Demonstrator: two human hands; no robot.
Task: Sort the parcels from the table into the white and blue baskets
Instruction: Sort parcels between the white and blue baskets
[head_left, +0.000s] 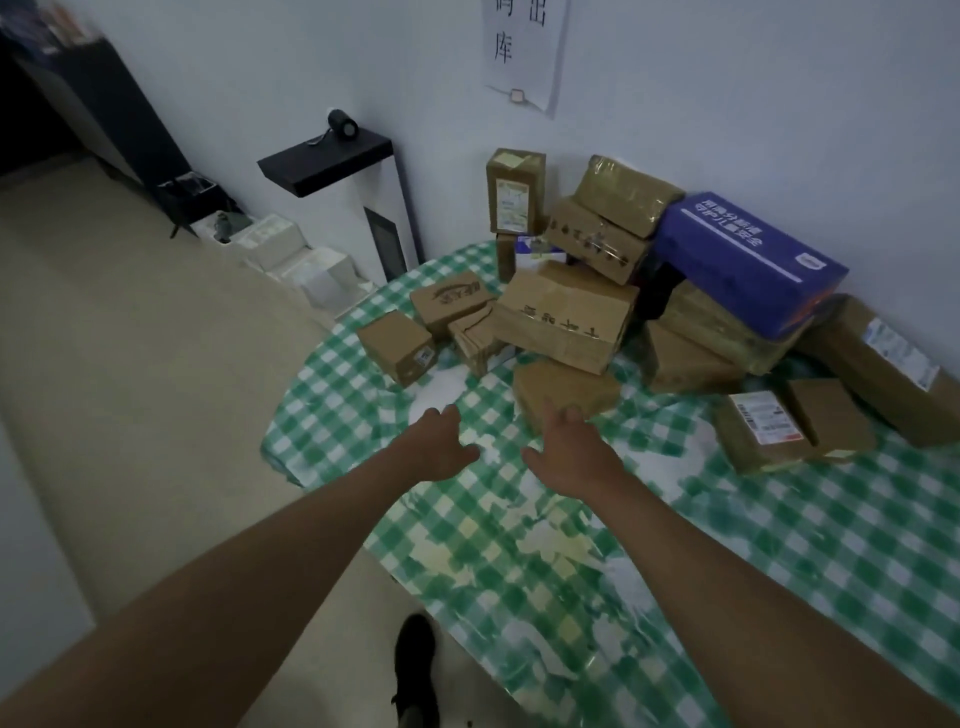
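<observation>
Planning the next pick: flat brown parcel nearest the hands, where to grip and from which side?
Grip the flat brown parcel by its left and right edges, both hands coming from the near, open side. It lies low on the tablecloth, and the larger carton seems to crowd its far edge. The right hand is nearly there; the left hand is beside it.

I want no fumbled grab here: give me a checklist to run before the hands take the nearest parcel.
1. Left hand free, holding nothing: ok.
2. Right hand free, fingers at the flat brown parcel; contact: cannot tell.
3. Nothing stacked on that parcel: cannot tell, the large carton behind sits very close or overlapping.
4. Checked tablecloth bare in front of the hands: ok.
5. White and blue baskets in sight: not ok, neither shows.
</observation>
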